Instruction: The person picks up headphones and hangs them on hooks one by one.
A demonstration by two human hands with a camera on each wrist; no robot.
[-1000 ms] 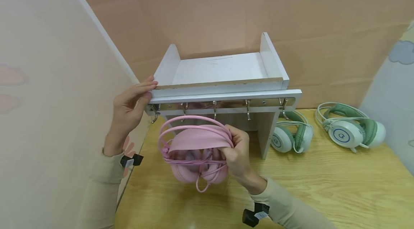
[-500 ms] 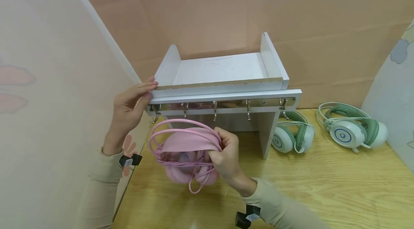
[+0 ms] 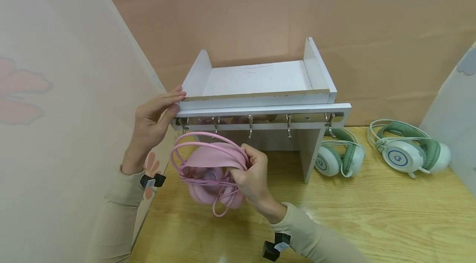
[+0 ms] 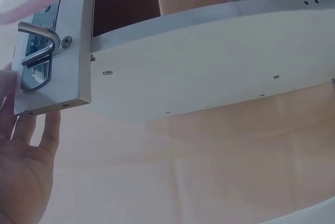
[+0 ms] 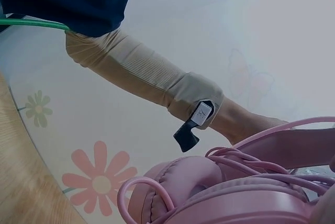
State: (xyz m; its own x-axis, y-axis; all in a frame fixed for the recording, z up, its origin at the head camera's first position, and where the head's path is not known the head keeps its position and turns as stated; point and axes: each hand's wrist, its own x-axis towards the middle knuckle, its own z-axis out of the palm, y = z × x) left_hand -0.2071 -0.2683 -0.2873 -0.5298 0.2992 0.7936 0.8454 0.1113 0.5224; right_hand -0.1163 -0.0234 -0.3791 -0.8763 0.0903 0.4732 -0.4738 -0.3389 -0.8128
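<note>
A pair of pink headphones (image 3: 213, 155), its cable wound around it, is gripped at the right side of the headband by my right hand (image 3: 253, 176). The headband overlaps the lower tips of the leftmost hooks in the head view. My left hand (image 3: 152, 124) holds the left end of the white hook rail (image 3: 267, 110), thumb in front and fingers over the top edge. In the left wrist view a double metal hook (image 4: 44, 43) is close beside that hand. The right wrist view shows the pink ear cushions (image 5: 183, 187) close up; the right hand is mostly hidden there.
Behind the rail stands a white shelf (image 3: 260, 79) with raised sides. Two white-and-green headphones lie to the right on the wooden table (image 3: 372, 213), one pair (image 3: 340, 155) near the shelf's leg and another (image 3: 407, 147) farther right. A pale wall (image 3: 74, 89) rises close on the left.
My right hand has moved left with the pink headphones, bringing them slightly up under the leftmost hooks. The left hand has kept its place on the rail. The head view has shifted slightly.
</note>
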